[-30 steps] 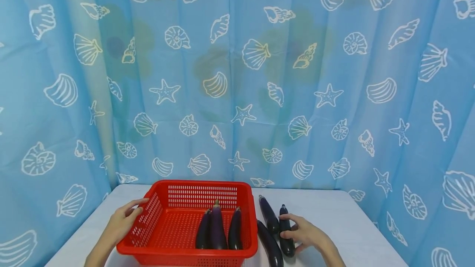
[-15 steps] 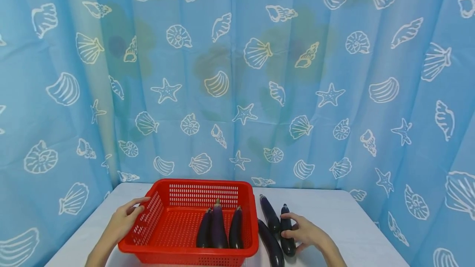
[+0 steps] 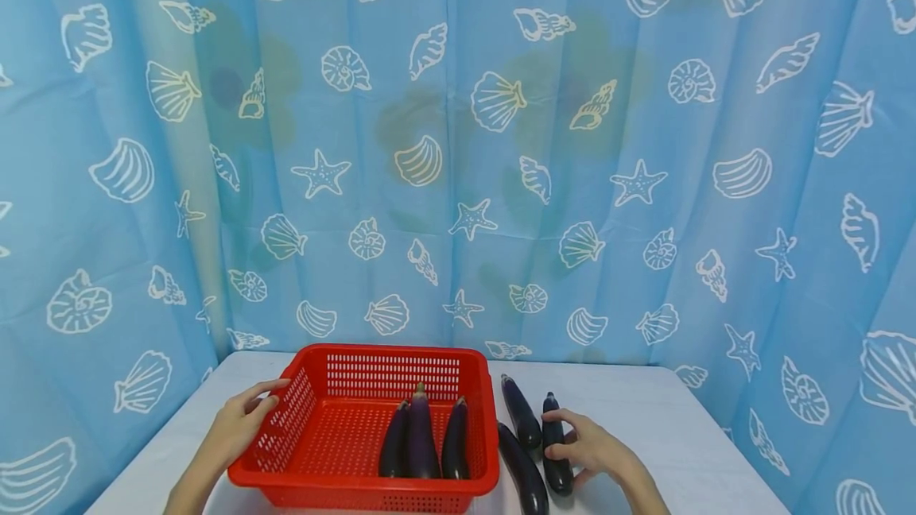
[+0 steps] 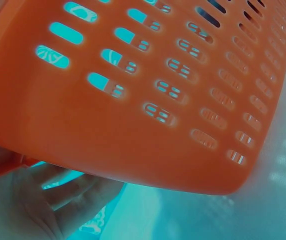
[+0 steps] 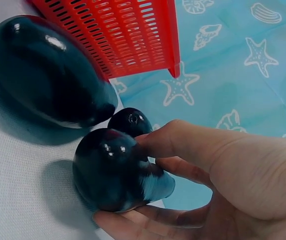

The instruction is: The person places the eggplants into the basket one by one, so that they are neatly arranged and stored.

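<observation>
Right hand (image 3: 590,451) fingers (image 5: 133,220) are wrapped around the rightmost eggplant (image 3: 554,447): thumb over the top, the others curled under its rounded end (wrist view shows contact on both sides). Versus a second ago almost nothing has moved; the grip has only tightened a little and the eggplant lies on the surface (image 3: 644,420) in the same spot, so I judge the grasp as just settled and the lift not begun. Two more eggplants sit just left of it: the middle eggplant (image 3: 520,420) touching or nearly touching it, the near eggplant (image 3: 522,479) angled toward the camera, both beside the red basket (image 3: 358,483) wall. Inside the basket, three eggplants (image 3: 424,443) lie side by side against the right wall. Left hand (image 3: 236,427) rests on the basket's left rim, fingers lightly curled over the edge, unchanged from before and apparently steadying it. Shell-print blue curtain (image 3: 458,141) behind.
</observation>
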Available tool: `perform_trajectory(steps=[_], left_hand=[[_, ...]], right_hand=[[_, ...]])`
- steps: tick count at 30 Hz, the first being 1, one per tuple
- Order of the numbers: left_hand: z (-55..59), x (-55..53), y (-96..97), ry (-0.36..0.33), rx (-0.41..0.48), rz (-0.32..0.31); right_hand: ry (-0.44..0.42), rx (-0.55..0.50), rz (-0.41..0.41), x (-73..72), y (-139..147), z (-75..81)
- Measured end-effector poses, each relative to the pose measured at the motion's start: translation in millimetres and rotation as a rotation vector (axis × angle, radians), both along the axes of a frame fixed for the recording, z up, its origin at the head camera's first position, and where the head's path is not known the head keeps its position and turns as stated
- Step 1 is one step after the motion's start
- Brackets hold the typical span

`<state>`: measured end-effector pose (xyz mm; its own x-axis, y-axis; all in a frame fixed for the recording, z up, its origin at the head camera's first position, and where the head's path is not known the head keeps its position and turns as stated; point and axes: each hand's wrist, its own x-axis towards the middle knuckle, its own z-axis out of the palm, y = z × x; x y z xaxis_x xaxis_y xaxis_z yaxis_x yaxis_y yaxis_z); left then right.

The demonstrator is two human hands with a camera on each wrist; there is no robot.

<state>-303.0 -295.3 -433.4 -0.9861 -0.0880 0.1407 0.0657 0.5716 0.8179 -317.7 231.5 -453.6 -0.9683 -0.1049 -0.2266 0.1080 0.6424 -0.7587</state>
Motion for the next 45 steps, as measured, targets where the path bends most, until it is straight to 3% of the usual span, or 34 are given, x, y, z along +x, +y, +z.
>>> perform_trajectory(steps=[26,45], left_hand=[[-0.2,0.6,-0.5,-0.012,0.004,0.0],[-0.2,-0.7,-0.2,-0.013,0.007,0.0]], right_hand=[[0.074,0.014,-0.003,-2.0,7.6,1.0],[0.102,0.031,-0.022,4.5,5.0,12.6]])
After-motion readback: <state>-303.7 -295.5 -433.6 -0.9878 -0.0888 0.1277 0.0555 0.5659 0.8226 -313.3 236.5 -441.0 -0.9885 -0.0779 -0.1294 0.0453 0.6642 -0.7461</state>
